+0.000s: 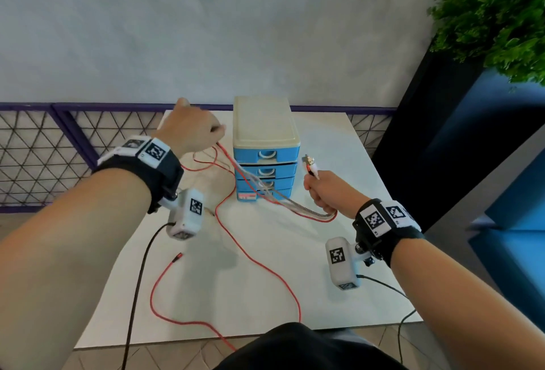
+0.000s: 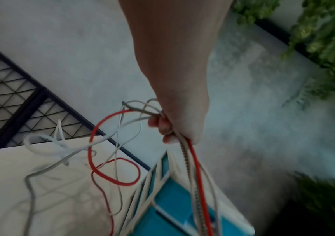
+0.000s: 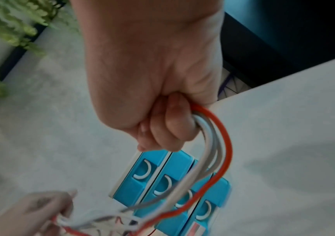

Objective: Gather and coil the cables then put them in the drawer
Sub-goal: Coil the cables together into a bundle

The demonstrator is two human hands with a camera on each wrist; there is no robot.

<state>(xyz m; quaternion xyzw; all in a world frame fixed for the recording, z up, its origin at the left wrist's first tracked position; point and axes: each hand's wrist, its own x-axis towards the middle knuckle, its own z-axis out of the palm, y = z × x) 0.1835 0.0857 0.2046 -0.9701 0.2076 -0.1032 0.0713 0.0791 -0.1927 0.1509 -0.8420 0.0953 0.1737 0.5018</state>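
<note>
Above the table, left hand and right hand grip cables; drawers between.

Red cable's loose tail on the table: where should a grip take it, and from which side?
Probably just behind the plug tip of the red cable, from above. It lies flat on the table, clear of other strands, so the tail can be drawn in without snagging.

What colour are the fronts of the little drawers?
Bright blue drawer fronts, with white curved handles; the right wrist view shows them best.
</note>
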